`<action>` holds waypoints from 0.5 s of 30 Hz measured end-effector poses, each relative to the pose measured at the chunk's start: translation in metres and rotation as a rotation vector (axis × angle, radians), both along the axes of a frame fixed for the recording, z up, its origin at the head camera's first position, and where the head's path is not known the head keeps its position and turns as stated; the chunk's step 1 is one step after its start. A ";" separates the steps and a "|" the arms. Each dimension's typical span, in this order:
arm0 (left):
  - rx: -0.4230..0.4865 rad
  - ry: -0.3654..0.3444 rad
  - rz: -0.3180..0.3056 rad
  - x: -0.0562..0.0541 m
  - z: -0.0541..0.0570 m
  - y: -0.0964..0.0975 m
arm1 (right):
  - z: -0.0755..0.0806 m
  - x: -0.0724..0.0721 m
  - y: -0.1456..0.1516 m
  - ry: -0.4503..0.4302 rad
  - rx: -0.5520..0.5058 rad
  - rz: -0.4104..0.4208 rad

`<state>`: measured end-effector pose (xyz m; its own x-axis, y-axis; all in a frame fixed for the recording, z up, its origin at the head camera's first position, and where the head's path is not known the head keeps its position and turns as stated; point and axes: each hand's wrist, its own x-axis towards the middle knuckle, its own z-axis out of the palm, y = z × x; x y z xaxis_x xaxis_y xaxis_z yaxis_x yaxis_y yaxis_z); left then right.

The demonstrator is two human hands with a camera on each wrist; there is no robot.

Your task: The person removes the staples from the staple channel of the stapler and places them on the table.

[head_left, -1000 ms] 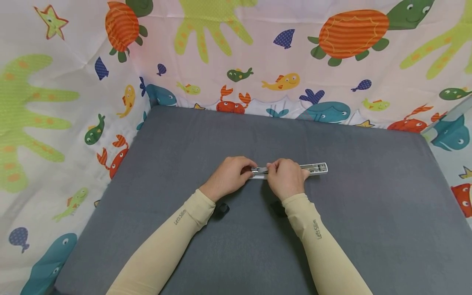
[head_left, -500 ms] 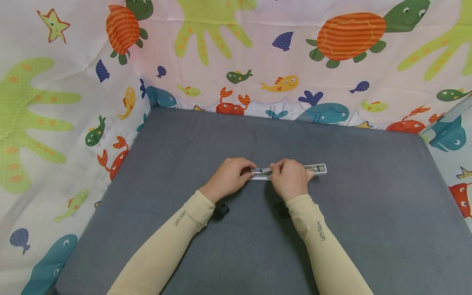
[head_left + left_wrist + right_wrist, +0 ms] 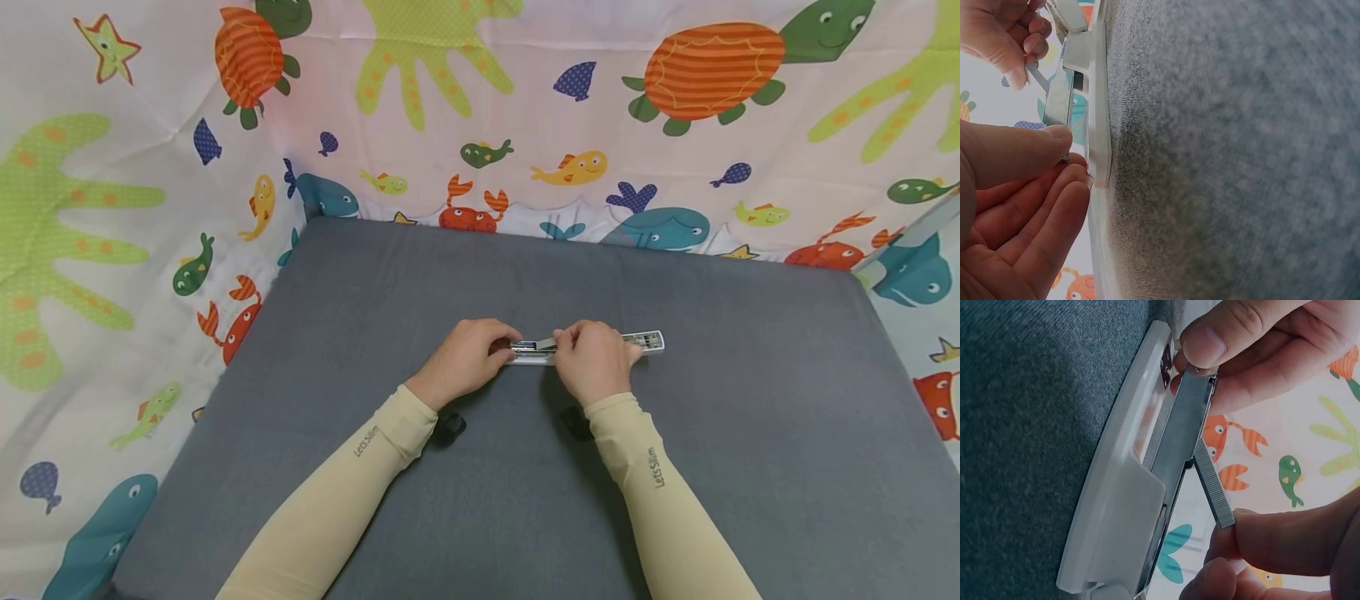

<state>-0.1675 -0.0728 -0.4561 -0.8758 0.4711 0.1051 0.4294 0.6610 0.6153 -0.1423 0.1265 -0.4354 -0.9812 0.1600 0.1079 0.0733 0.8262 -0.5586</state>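
A white stapler (image 3: 1116, 512) lies opened out on the grey table, its metal magazine (image 3: 1182, 419) exposed and its top cover (image 3: 649, 342) swung out to the right. With thumb and fingers my left hand (image 3: 467, 354) pinches the left end of the magazine. A strip of staples (image 3: 1213, 484) slants up from the magazine, its lower end at the magazine's edge. My right hand (image 3: 594, 362) pinches the strip's raised end between thumb and finger. In the head view this hand hides the middle of the stapler.
The grey tabletop (image 3: 750, 417) spreads around the hands. Behind and left of it hangs a white cloth (image 3: 420, 158) printed with sea animals. A small black device (image 3: 450, 429) sits under the left wrist, and another black device (image 3: 576, 423) under the right.
My right hand has shifted slightly to the right along the stapler with the staple strip pinched, mostly in the first half second. My left hand has stayed at the magazine's end.
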 end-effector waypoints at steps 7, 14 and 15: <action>-0.009 -0.003 0.005 -0.001 -0.001 0.001 | 0.004 0.002 0.004 -0.004 -0.007 -0.009; -0.017 -0.004 0.007 -0.002 -0.002 0.001 | 0.007 0.003 0.013 0.030 -0.021 -0.019; -0.017 -0.007 0.008 -0.002 -0.002 0.001 | 0.007 0.003 0.015 0.032 -0.024 -0.017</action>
